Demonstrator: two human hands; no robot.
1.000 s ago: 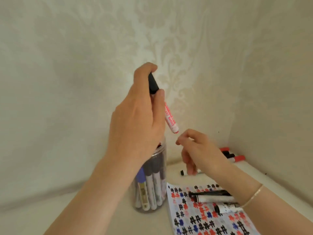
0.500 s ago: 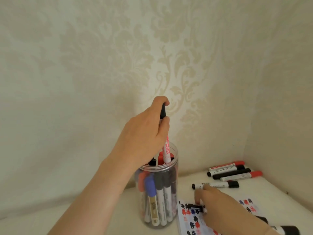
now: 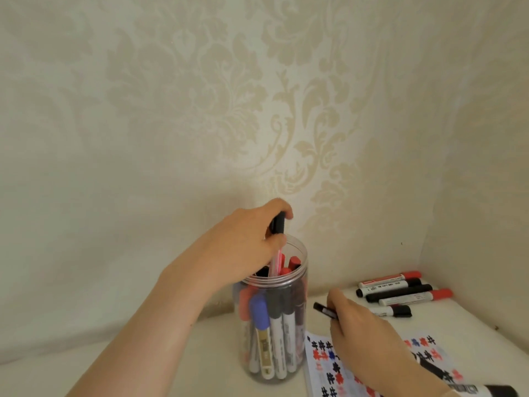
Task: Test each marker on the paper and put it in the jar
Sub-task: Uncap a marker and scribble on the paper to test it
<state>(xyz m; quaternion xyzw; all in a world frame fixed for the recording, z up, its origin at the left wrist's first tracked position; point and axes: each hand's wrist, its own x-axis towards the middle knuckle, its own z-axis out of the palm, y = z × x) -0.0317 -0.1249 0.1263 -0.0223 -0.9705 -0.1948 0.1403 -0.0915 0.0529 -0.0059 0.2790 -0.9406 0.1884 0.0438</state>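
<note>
A clear plastic jar stands on the table, packed with upright markers in black, red and blue. My left hand is over its mouth and grips a black-capped marker with red print, whose lower end is inside the jar. My right hand is over the paper, which is covered in black, red and blue hash marks, and holds a black marker lifted off the sheet.
Several loose markers with red and black caps lie in a row at the back right, near the wall corner. Another black-capped marker lies at the bottom right edge. Patterned wallpaper walls close in behind and on the right.
My left hand has come down and pushed its marker further into the jar. My right hand dropped to the paper and picked up a black marker.
</note>
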